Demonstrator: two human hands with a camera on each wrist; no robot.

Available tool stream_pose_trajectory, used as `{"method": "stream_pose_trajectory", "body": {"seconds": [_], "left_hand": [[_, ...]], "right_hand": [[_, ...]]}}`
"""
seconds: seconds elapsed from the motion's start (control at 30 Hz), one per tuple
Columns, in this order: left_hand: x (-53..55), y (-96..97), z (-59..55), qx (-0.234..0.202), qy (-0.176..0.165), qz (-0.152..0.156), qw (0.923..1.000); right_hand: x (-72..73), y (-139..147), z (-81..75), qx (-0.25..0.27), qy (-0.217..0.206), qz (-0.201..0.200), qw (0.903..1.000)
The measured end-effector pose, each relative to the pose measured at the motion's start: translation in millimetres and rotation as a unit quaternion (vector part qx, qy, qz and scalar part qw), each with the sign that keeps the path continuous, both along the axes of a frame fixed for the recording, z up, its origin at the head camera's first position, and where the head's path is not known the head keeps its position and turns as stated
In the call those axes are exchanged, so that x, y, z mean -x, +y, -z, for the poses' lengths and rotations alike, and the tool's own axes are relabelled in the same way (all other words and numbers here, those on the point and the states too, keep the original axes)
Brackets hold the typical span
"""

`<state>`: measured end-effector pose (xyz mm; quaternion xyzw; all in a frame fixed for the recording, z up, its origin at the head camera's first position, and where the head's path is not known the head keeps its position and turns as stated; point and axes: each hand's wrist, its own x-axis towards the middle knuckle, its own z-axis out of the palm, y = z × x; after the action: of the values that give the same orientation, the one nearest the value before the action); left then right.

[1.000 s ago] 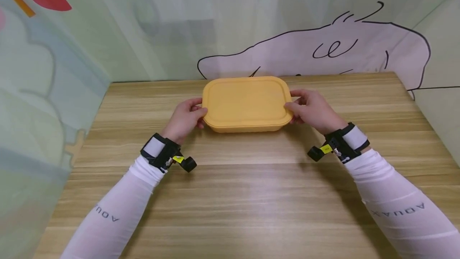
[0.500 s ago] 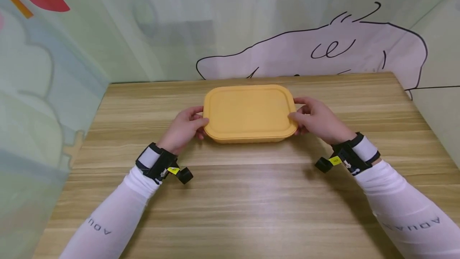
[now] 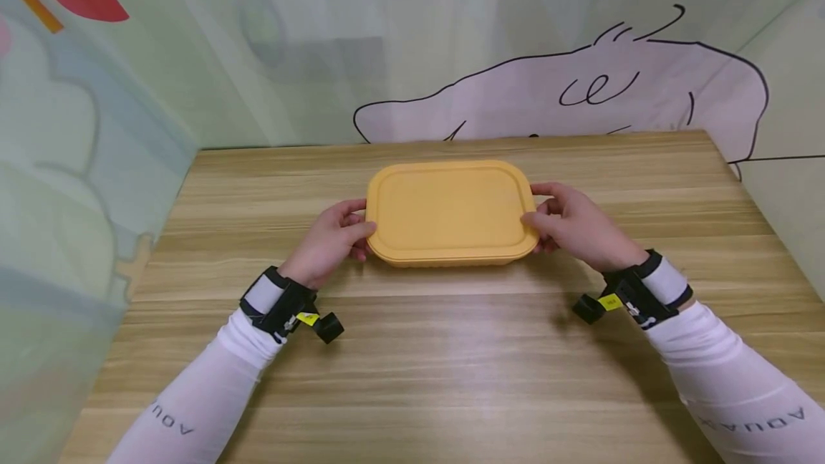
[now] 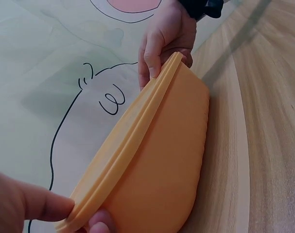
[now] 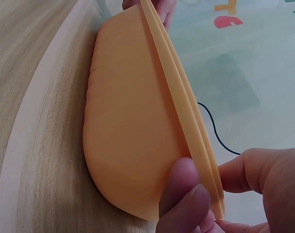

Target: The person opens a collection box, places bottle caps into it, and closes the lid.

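A yellow rectangular food container [image 3: 451,213] with rounded corners and a matching lid stands on the wooden table. My left hand [image 3: 329,238] pinches its left end, thumb on the lid's rim and fingers below. At the opposite end, my right hand [image 3: 576,224] grips the rim the same way. In the left wrist view the lid [image 4: 132,133] sits on the container's body [image 4: 162,145], and its edge overhangs the side. The right wrist view shows the body's long side [image 5: 123,107] close to the tabletop. What the container holds is hidden by the lid.
The wooden table [image 3: 412,364] reaches a printed wall sheet [image 3: 309,41] at the back and another on the left. A black-outlined cartoon figure [image 3: 657,84] is printed behind the container. Both wrists carry strapped cameras.
Both hands have drawn the container back toward the person, away from the table's far edge. Their hold on its two ends stays the same.
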<state>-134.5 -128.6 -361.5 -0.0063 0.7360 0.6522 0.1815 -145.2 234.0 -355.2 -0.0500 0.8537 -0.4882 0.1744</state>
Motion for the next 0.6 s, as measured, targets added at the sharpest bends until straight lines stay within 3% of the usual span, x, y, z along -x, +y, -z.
{"method": "stream_pose_trajectory", "body": {"seconds": [0.37,0.6], "left_hand": [[-0.1,-1.0,0.7,-0.002,0.006,0.002,1.0],[0.1,-4.8,-1.2,0.033,0.018,0.001,0.9993]], "right_hand": [[-1.8,-1.3,0.7,0.003,0.017,-0.002,0.9998],[-2.4,-0.1,-0.8,-0.002,0.024,0.003,0.9997]]}}
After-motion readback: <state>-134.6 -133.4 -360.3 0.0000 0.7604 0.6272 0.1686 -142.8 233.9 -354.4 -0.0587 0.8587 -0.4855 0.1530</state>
